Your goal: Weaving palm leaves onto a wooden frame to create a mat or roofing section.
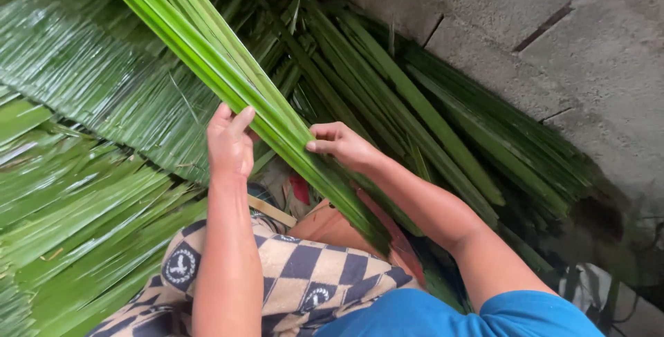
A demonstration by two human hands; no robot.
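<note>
The left hand [229, 145] is cupping the near edge of a leaf bundle [228, 67], fingers pressed flat against it; whether they are curling underneath cannot be told. The right hand [340, 145] is pinching the bundle's other edge between thumb and fingertips. The bundle is running slantwise from the top of the view down to the lap, over a checked cloth [297, 275]. The strips are looking long, light and springy, smooth enough to slide against one another, and likely to split along the grain; holding them across the width, where both hands are, seems the safest place. More leaves [83, 192] are lying at the left, others [484, 136] are leaning by a block wall [553, 33].
</note>
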